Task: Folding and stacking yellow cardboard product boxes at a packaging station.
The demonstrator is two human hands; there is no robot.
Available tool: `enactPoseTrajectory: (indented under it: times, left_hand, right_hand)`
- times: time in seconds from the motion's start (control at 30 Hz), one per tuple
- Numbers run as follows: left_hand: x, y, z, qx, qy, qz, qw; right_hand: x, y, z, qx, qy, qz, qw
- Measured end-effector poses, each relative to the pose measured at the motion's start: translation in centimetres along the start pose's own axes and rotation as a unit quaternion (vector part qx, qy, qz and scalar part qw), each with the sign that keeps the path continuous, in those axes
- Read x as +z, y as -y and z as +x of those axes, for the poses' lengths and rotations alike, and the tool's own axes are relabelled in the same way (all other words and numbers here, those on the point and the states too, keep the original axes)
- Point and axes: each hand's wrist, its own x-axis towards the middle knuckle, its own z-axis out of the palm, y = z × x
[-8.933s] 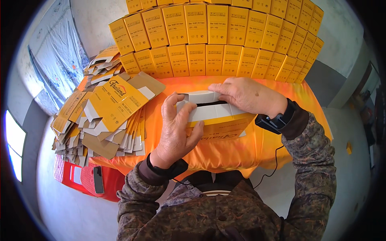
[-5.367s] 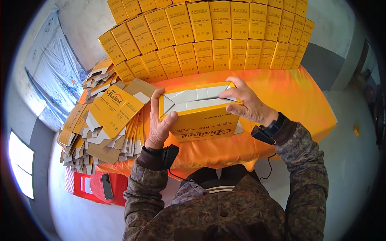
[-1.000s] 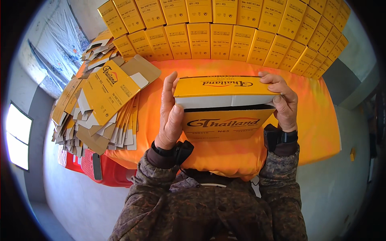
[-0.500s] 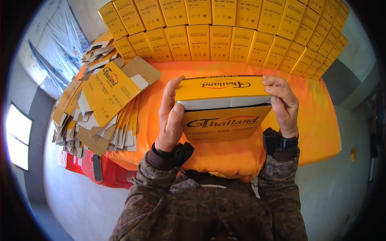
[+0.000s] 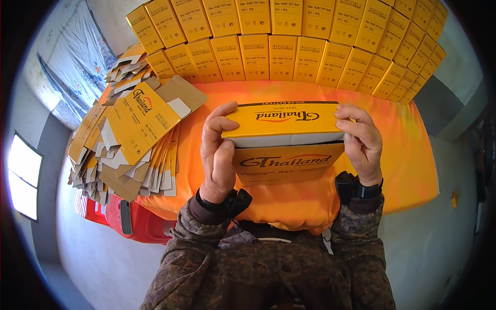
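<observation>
Between my two hands is a yellow cardboard carton with dark lettering, standing over the orange cloth. Its yellow lid sits partly raised, and a white tuck flap shows along the gap above the front panel. My left hand grips the left end, fingers curled over the lid's corner and thumb by the flap. At the opposite end, my right hand has its fingertips bent onto the lid and flap edge. The carton's inside is hidden.
Stacked yellow cartons form a wall along the table's far side. Flattened carton blanks lie in a loose pile on the left. The orange cloth covers the table. A red plastic stool with a dark phone-like object stands at lower left.
The lid has tipped so more of its top shows, and the carton has shifted slightly left. My left fingers have curled further over the lid's corner.
</observation>
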Motion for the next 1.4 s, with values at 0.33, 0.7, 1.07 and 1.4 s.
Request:
enactPoseTrajectory:
  times: [0.33, 0.7, 1.07, 1.4]
  left_hand:
    - [0.7, 0.7, -0.4, 0.033, -0.018, 0.010, 0.999]
    - [0.7, 0.8, -0.1, 0.034, -0.003, 0.015, 0.999]
    - [0.7, -0.9, -0.8, 0.014, 0.001, 0.116, 0.993]
    - [0.2, -0.7, -1.3, 0.005, 0.023, 0.105, 0.994]
  right_hand:
    - [0.0, 0.1, -0.9, -0.034, 0.016, 0.013, 0.999]
    - [-1.5, 4.3, 2.6, 0.109, 0.100, -0.063, 0.987]
    - [-0.6, 6.0, 0.3, -0.066, 0.066, -0.294, 0.951]
    - [-1.6, 7.0, 2.1, 0.041, 0.173, -0.203, 0.963]
